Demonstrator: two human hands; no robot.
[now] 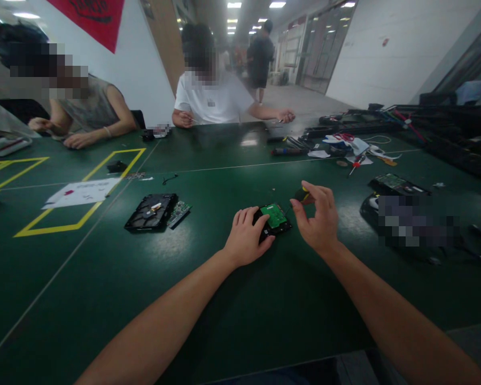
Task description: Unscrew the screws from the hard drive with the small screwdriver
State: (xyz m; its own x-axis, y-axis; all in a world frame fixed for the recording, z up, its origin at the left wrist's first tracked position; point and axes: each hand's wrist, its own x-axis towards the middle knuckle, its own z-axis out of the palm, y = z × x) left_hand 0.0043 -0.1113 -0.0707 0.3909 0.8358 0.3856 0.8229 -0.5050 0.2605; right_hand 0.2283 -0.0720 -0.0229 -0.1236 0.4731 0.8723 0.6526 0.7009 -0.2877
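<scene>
A hard drive point(274, 215) with a green circuit board facing up lies on the table in front of me. My left hand point(246, 235) grips its left side, fingers over the top and thumb along the near edge. In my right hand point(318, 216) is a screwdriver point(302, 194) with a dark and yellow handle, pinched between thumb and fingers. Its thin shaft slants down toward the drive's right edge; whether the tip touches a screw is too small to tell. To the left lies another hard drive point(150, 212), beside a loose circuit board point(180, 214).
The green table point(208, 299) bears a paper sheet point(82, 192) by yellow tape lines. A red screwdriver point(356, 164), cables and scraps lie at the back right. Nearer on the right is another circuit-board drive point(398, 184) beside a blurred dark object. Two people sit across the table.
</scene>
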